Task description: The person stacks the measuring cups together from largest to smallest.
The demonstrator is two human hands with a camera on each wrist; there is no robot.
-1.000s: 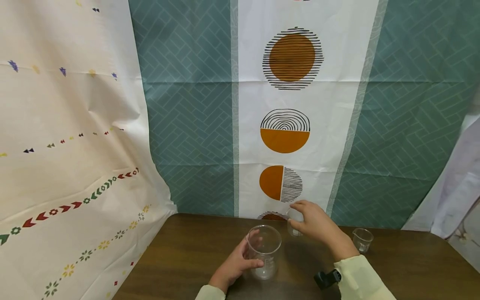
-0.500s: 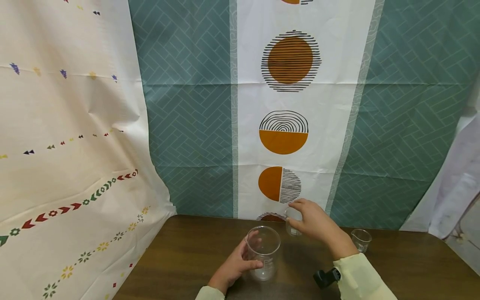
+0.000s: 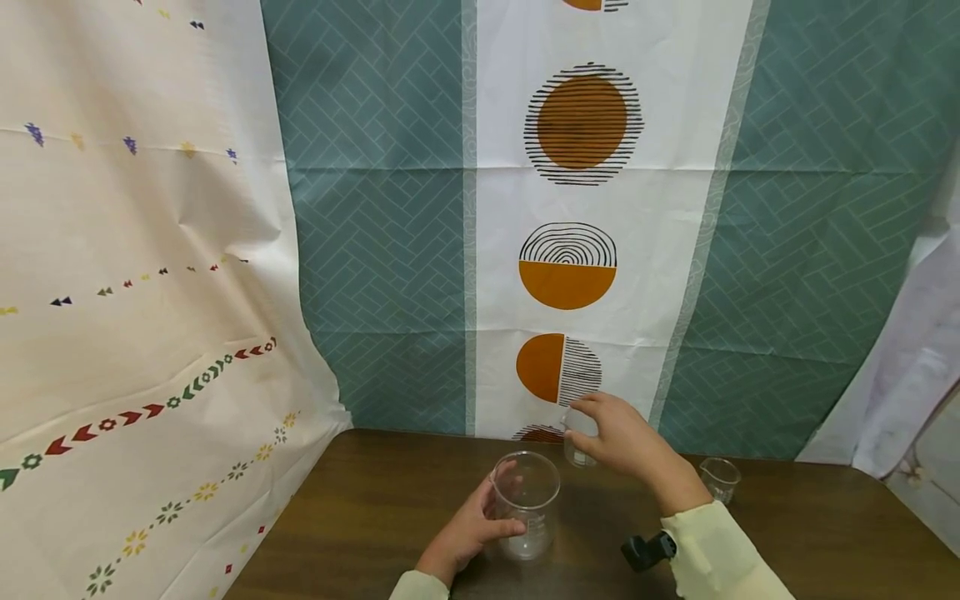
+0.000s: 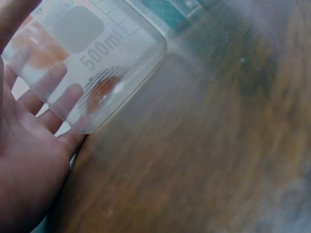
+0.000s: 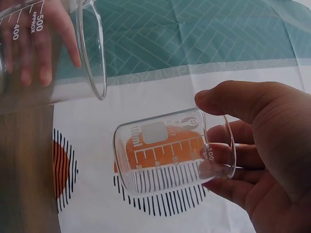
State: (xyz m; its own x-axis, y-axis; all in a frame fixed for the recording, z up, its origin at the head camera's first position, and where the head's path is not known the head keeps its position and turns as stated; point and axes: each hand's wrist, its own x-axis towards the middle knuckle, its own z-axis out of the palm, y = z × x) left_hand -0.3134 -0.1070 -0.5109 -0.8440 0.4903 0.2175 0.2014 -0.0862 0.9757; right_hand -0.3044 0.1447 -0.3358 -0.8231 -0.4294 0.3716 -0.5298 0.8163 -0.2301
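My left hand [image 3: 468, 529] grips a large clear glass beaker [image 3: 534, 537] from its left side, thumb across the front and fingers behind. The beaker is upright, and its 500 ml print [image 4: 102, 48] shows in the left wrist view. Behind and to the right of it, my right hand [image 3: 622, 437] holds a small 100 ml glass beaker [image 5: 163, 150], thumb and fingers around its rim end. In the right wrist view the small beaker appears apart from the large beaker's rim [image 5: 99, 63]. Both beakers look see-through, with no coloured contents visible.
Another small glass beaker [image 3: 720, 479] stands on the brown wooden table [image 3: 360, 517], right of my right forearm. A patterned cloth [image 3: 375, 250] hangs along the table's back edge. A cream cloth [image 3: 150, 375] drapes at the left. A black wrist device [image 3: 648, 552] sits on the right sleeve.
My right hand has shifted slightly left and up with the small beaker, toward the large one. The left hand and the large beaker stay in place.
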